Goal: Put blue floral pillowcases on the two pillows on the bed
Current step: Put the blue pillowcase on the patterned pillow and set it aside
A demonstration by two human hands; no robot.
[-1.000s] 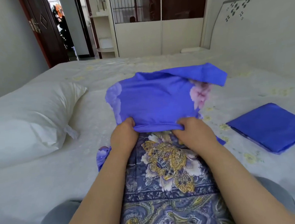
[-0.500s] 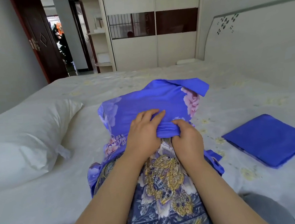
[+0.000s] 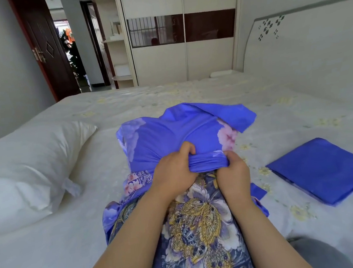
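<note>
Both the left hand (image 3: 172, 172) and right hand (image 3: 233, 171) are gripping the bunched hem of the blue floral pillowcase (image 3: 171, 138), which is covering the far end of the patterned pillow (image 3: 196, 228) whose long axis is running back toward the person.

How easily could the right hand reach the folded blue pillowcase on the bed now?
Probably yes, but not at once: the right hand grips the bunched pillowcase and must let go first. The folded pillowcase lies uncovered on its side, nothing between.
</note>
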